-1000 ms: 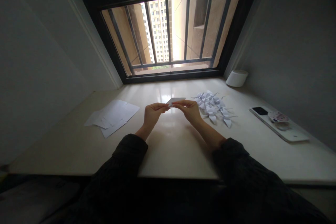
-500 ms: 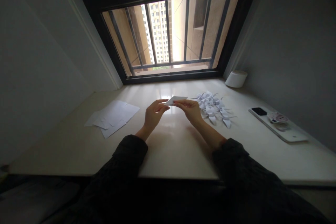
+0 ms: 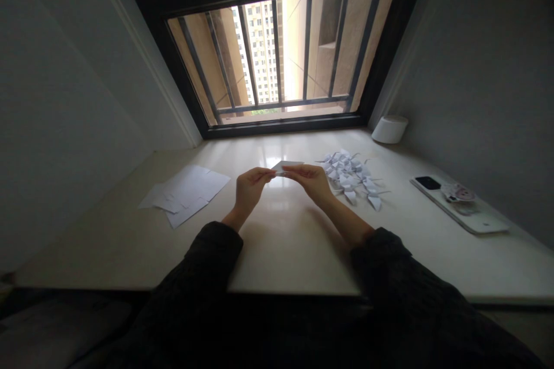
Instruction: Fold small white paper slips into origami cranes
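A small folded piece of white paper [image 3: 289,166] is held just above the pale tabletop [image 3: 281,242], in front of the window. My left hand [image 3: 250,187] pinches its left end with fingers closed. My right hand [image 3: 312,180] pinches its right end, fingers curled over the top edge. Both forearms in dark sleeves reach in from the bottom of the view.
A pile of several folded white paper shapes [image 3: 351,177] lies right of my hands. Loose white sheets [image 3: 186,191] lie to the left. A white phone [image 3: 459,203] with a round sticker sits at far right, a white cylinder [image 3: 389,128] in the back corner. A barred window [image 3: 281,57] is behind.
The paper tipped up slightly half a second ago and is now level again; my left fingers, briefly spread, have closed on its left end. Hands stay in the same place.
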A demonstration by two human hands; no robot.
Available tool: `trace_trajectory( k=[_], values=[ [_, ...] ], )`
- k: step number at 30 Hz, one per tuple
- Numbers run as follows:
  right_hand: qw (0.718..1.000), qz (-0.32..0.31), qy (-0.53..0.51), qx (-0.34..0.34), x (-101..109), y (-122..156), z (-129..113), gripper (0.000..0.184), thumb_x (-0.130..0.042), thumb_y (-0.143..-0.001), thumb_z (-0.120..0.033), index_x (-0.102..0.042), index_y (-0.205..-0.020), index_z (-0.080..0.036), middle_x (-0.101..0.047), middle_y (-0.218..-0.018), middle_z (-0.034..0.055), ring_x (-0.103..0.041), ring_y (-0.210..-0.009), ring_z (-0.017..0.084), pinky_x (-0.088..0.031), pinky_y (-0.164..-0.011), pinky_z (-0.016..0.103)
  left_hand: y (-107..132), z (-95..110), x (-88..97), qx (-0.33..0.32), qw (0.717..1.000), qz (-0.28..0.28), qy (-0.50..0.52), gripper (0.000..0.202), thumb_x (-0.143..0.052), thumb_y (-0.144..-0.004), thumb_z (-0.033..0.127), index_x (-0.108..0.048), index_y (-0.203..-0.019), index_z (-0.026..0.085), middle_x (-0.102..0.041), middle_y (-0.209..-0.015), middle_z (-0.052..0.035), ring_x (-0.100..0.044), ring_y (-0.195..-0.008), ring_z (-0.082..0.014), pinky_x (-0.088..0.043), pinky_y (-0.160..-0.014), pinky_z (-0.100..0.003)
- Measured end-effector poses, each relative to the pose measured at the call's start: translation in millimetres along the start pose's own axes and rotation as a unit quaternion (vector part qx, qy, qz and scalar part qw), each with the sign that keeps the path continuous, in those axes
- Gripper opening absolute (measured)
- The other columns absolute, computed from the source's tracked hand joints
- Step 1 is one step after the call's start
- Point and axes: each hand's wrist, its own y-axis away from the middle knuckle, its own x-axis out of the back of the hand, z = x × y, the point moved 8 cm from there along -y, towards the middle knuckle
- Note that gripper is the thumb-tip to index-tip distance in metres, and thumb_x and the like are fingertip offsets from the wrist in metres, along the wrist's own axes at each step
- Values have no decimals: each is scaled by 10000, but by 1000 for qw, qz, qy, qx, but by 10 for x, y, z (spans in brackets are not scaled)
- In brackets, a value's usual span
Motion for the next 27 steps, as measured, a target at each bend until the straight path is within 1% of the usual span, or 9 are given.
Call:
trace_trajectory(
  k=[5,10,15,20,24,27],
  values=[
    [997,30,-52,-46,-4,16,68,273,-797,-559,-380,-754,-794,-248,-741,-841,20,-680,-857,246,-513,-885,423,9,-26,-2,11,1000,13,11,205,-712,-669,358,-724,-791,193,-704,-730,-29,-628,-670,-145,-512,-671,-290],
    [994,31,-87,-54,-14,8,123,250,-800,-558,-357,-754,-778,-248,-742,-824,15,-681,-844,234,-510,-891,420,12,-77,-25,36,999,17,31,221,-732,-647,352,-726,-802,195,-715,-757,-35,-643,-697,-152,-518,-682,-293],
    [994,32,-88,-48,-3,8,114,240,-795,-573,-347,-753,-789,-251,-741,-837,16,-681,-851,231,-508,-887,414,19,-51,-34,36,998,28,38,237,-746,-628,360,-725,-792,191,-721,-766,-40,-644,-685,-152,-525,-685,-300],
    [997,20,-66,-32,-16,17,59,242,-789,-586,-351,-753,-803,-251,-741,-848,17,-680,-860,236,-516,-877,410,35,-48,-36,35,997,37,55,234,-748,-632,352,-716,-794,185,-726,-790,-42,-650,-692,-146,-525,-699,-298],
    [996,51,-67,-41,5,23,59,255,-804,-548,-359,-753,-769,-242,-741,-809,16,-683,-806,227,-530,-851,409,57,-73,-49,35,997,39,61,242,-745,-642,351,-715,-812,183,-727,-790,-45,-654,-696,-151,-529,-697,-304],
    [994,71,-68,-52,14,31,62,254,-811,-527,-354,-753,-746,-238,-740,-775,18,-683,-772,220,-535,-832,403,72,-86,-54,37,996,44,66,261,-740,-647,360,-720,-840,185,-729,-805,-48,-665,-726,-164,-535,-722,-323]
  ],
)
